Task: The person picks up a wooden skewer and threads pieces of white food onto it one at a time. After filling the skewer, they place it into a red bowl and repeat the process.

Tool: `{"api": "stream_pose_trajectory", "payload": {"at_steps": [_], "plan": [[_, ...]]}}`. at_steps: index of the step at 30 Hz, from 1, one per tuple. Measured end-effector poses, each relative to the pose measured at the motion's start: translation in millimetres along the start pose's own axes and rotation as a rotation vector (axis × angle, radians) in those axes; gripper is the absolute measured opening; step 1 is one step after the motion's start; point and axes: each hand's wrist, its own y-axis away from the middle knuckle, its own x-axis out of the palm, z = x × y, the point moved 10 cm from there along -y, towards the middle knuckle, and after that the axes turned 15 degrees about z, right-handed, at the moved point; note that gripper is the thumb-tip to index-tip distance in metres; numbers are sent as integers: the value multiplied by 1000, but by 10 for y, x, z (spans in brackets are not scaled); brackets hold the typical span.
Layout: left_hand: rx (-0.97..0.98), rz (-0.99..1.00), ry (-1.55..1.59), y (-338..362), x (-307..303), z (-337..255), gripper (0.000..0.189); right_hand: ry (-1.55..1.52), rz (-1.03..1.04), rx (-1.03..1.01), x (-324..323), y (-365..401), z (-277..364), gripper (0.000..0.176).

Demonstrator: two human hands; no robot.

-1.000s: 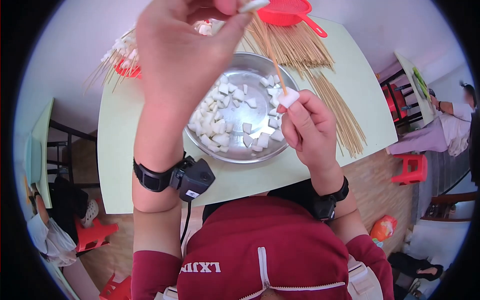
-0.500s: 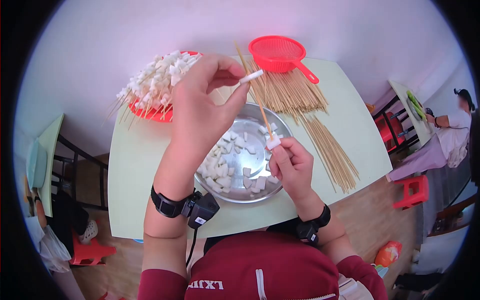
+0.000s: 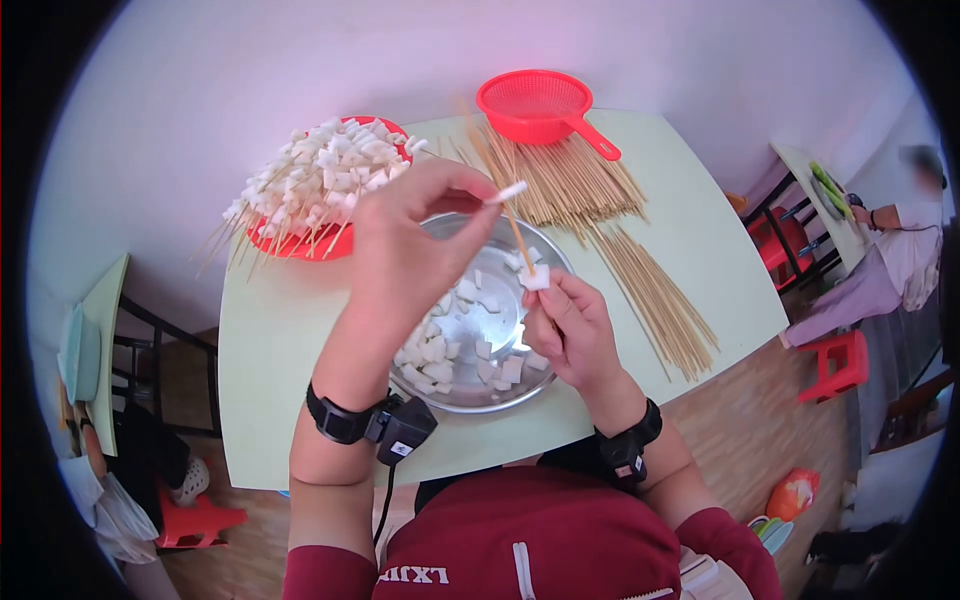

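My left hand (image 3: 425, 225) pinches a flat white food piece (image 3: 509, 192) between thumb and fingers, above the bowl. A bamboo skewer (image 3: 520, 238) slants down from that piece to my right hand (image 3: 572, 325); it seems to run through the piece, its upper part blurred. My right hand is closed around the skewer's lower end, just under a white food chunk (image 3: 537, 279) threaded on it. Below both hands, a round metal bowl (image 3: 480, 408) holds many loose white chunks (image 3: 430, 352), partly hidden by my left wrist.
A red basket (image 3: 335, 245) at the back left is heaped with filled skewers (image 3: 325, 170). Bare skewers (image 3: 570, 180) lie at the back right under a red strainer (image 3: 535, 105), with another bundle (image 3: 655, 300) nearer. Another person (image 3: 905, 220) works at a table on the right.
My left hand has moved down with its white piece, closer to the chunk above my right hand. My right hand has shifted slightly left. The whole view has tilted a little.
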Motion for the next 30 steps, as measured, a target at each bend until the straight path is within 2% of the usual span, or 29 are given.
{"api": "stream_pose_trajectory", "payload": {"at_steps": [1,3,7,9,12,15,30], "plan": [[-1,4,4,-6,48,29,14,0,-6,-1,-4,-5,7,20],[120,-9,-132,-1,131,-50,12,69,-79,-43,-61,10,79,19],[103,-4,-101,-10,146,0,13,153,-107,-43,-77,22,84,20],[71,25,-147,-2,198,19,13,354,-185,-57,-85,45,164,20],[36,94,-150,2,299,27,13,407,-229,-89,-92,66,211,19],[35,117,-194,3,362,25,11,321,-200,-41,-147,59,168,19],[19,182,-216,8,394,4,13,330,-213,-58,-155,54,155,19]]}}
